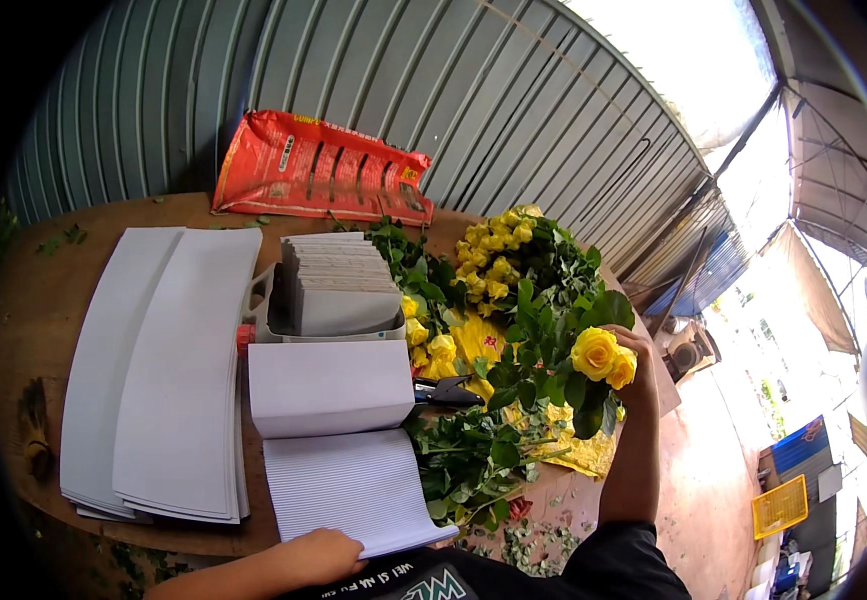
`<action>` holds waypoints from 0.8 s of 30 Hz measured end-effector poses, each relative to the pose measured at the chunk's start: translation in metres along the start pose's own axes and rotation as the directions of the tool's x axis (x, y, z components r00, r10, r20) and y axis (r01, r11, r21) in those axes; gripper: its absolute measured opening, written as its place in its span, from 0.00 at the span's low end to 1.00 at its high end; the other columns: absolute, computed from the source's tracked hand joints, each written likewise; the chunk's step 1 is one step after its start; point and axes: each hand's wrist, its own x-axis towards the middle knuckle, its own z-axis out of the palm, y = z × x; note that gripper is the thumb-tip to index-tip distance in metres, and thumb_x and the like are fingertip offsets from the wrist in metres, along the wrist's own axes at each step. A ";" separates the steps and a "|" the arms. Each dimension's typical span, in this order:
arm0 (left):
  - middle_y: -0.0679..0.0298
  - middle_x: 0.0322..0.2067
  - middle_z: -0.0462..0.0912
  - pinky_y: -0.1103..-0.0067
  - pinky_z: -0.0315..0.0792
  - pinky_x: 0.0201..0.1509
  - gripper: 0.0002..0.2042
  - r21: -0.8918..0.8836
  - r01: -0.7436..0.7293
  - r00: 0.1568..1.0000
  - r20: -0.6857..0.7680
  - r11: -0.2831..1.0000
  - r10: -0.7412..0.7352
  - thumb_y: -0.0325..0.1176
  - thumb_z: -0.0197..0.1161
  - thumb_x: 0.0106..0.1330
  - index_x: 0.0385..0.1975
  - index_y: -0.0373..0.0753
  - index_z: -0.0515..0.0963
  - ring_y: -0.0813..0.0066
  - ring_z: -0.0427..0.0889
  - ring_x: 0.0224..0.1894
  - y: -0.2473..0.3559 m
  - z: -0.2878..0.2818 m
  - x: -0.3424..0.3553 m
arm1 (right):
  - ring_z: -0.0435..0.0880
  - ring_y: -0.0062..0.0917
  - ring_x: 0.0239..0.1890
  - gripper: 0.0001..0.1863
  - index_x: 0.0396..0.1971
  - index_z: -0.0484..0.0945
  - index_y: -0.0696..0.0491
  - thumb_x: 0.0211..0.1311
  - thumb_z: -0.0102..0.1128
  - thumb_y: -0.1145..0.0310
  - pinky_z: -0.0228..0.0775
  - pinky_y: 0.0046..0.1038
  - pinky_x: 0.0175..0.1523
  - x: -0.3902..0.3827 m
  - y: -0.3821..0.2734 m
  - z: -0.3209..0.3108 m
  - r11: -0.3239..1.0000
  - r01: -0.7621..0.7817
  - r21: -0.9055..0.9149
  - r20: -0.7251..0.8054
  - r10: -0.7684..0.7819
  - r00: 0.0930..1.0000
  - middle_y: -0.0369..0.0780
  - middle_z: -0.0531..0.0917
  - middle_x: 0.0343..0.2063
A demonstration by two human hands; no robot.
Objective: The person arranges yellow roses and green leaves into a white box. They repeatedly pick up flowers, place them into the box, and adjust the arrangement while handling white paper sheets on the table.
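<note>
left hand flat on corrugated sheet near edge | right hand grip pinching yellow roses

so i count two long grey sheet stacks, one orange bag, one shears, two roses held

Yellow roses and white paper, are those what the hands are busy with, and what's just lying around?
In use:
- right hand holding two yellow roses
- left hand on the ribbed white paper sheet

Lying about:
- orange plastic sack by the wall
- black-handled cutters
- long white card stacks
- white tray of folded sheets
</note>
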 end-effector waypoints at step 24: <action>0.48 0.36 0.76 0.66 0.68 0.43 0.20 -0.013 0.143 0.985 0.098 0.990 -0.141 0.40 0.50 0.59 0.51 0.41 0.65 0.51 0.75 0.39 0.009 -0.010 -0.008 | 0.76 0.38 0.35 0.13 0.29 0.74 0.54 0.53 0.53 0.58 0.67 0.36 0.41 0.086 0.100 0.028 0.807 -0.376 -0.455 0.013 0.428 0.903 0.45 0.79 0.28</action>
